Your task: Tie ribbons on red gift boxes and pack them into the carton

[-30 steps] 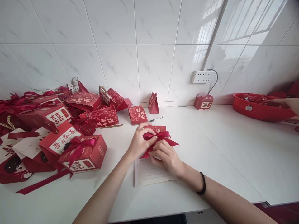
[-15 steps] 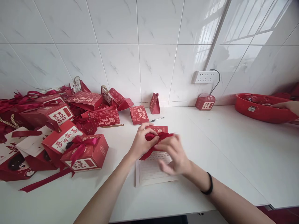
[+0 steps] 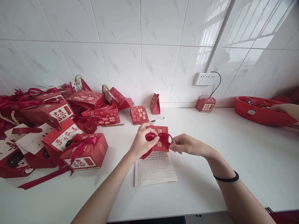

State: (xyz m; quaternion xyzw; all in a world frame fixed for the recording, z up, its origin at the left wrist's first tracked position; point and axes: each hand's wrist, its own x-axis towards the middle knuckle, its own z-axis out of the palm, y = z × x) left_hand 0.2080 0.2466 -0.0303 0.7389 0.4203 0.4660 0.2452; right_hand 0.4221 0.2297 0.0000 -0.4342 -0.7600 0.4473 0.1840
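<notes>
A small red gift box (image 3: 160, 145) with gold characters sits on the white counter (image 3: 191, 186), at the top of a lined sheet of paper (image 3: 155, 169). A dark red ribbon (image 3: 161, 137) is looped over the box. My left hand (image 3: 142, 143) pinches the ribbon's left loop on top of the box. My right hand (image 3: 184, 144) pinches the ribbon's right loop at the box's right edge and holds it out sideways. A black band circles my right wrist.
A heap of red gift boxes and ribbons (image 3: 58, 124) fills the left of the counter. A pen (image 3: 156, 119) and a small red pouch (image 3: 154, 104) lie behind the box. A wall socket (image 3: 202, 78), a red box (image 3: 205, 104) and a red basin (image 3: 261, 110) with another person's hand (image 3: 285, 108) are at right.
My right hand has moved off the front of the box and out to the right, drawing the ribbon loop sideways. My left hand has kept its grip on the ribbon.
</notes>
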